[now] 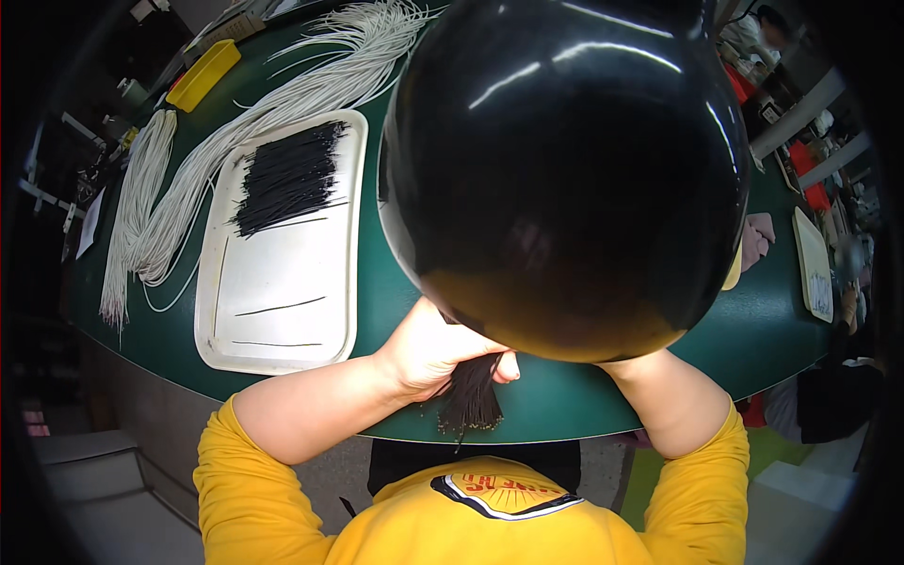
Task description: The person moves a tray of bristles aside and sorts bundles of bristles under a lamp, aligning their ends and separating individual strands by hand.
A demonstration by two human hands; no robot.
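The left hand (428, 350) is closed around a bundle of black strands (471, 395) at 6 o'clock of the counter (377, 282). The right hand is hidden behind a black round object (565, 169), so I cannot tell its state.

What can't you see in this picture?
Head view:
- Right hand: hidden behind the big glossy black dome.
- Top of the black wire bundle in the left hand: hidden by the dome.
- Far right of the green table: too blurred to identify things.
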